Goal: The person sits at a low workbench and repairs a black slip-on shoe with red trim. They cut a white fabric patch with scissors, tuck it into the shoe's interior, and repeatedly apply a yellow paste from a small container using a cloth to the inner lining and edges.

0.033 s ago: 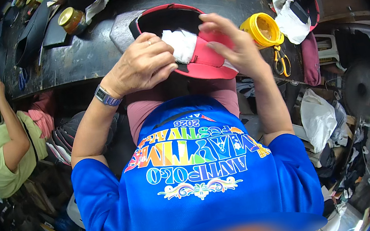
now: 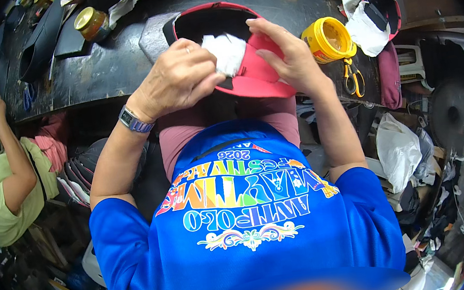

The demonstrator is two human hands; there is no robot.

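Observation:
A red piece with a black inside, which looks like a shoe upper [image 2: 262, 81], is held up at the table's near edge, its hollow side toward me. Inside it lies a white patch [image 2: 225, 54] of cloth-like material. My left hand [image 2: 179, 79], wearing a watch and a ring, is closed with curled fingers at the upper's near-left edge beside the patch; what its fingertips pinch is partly hidden. My right hand [image 2: 293, 58] grips the upper's right end, thumb against the red surface and fingers along the far rim.
A yellow tub [image 2: 330, 40] of paste stands right of my right hand, with orange-handled scissors [image 2: 354, 80] beside it. Another red-and-black piece [image 2: 392, 7] with white material lies beyond. A gold-lidded jar [image 2: 90, 22] stands far left. Another person's arm [image 2: 15, 152] shows at left.
The right hand and the upper's red end have shifted slightly up and left. The right thumb and fingers look steadier. My left hand stays at nearly the same place.

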